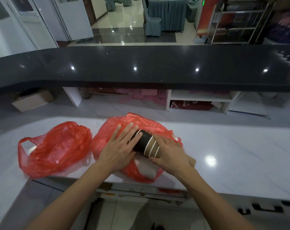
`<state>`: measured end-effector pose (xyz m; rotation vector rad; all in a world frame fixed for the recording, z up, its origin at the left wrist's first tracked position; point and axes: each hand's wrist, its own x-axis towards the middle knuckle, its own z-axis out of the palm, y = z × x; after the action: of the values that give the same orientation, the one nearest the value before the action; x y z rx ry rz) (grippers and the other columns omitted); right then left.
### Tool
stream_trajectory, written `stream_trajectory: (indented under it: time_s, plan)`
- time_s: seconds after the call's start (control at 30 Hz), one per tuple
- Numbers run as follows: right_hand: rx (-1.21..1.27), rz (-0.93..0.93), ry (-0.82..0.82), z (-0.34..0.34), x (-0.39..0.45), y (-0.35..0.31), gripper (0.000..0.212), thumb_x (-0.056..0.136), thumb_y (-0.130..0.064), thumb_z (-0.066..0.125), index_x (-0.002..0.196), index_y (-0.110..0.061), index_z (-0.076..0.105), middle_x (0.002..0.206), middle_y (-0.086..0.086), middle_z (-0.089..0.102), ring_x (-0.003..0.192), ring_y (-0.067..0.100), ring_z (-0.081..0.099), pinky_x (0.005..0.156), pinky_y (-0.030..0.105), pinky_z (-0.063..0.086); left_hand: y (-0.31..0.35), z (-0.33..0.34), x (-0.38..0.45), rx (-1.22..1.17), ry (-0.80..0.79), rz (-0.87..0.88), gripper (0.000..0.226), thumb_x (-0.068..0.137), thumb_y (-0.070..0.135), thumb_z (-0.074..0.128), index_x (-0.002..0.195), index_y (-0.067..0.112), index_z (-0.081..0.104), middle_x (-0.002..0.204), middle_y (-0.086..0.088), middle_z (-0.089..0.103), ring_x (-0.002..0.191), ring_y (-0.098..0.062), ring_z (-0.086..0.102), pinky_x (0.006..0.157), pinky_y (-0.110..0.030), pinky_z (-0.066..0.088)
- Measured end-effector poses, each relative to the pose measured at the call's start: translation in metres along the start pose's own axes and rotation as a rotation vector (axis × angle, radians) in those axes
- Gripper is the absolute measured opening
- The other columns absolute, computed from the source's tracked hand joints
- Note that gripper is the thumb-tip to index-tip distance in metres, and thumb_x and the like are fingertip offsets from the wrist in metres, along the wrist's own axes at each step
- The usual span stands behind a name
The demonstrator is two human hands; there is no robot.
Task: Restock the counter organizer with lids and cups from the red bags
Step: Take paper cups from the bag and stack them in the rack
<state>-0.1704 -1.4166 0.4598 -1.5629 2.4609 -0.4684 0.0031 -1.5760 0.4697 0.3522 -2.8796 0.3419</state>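
Two red plastic bags lie on the white marble counter [224,155]. The left red bag [54,146] is crumpled and sits apart from my hands. On the right red bag [124,123] lies a sideways stack of ribbed paper cups [146,145], black at the left and brown with white rims at the right. My left hand [119,146] grips the black end of the stack, fingers laid over it. My right hand [170,153] grips the brown end, and a further brown ribbed piece [192,161] shows beyond its wrist. No counter organizer is in view.
A raised black stone ledge [141,67] runs across behind the counter. Below it are white shelf units [199,97] and a cardboard box [33,100] on the floor. The counter's near edge [107,181] lies just under the bags.
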Motion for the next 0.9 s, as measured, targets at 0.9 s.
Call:
stream_trajectory:
  time_s: [0.9]
  plan:
    - [0.057,0.316,0.135,-0.03,-0.109,0.156,0.081,0.079,-0.059,0.067,0.148,-0.03,0.034,0.143,-0.006,0.053,0.119,0.02,0.055,0.1,0.042,0.046,0.163,0.032,0.153,-0.094,-0.008,0.478,0.062,0.084,0.023,0.065,0.142,0.014,0.047,0.145,-0.013,0.048,0.136,-0.034,0.042,0.116,-0.053,0.027]
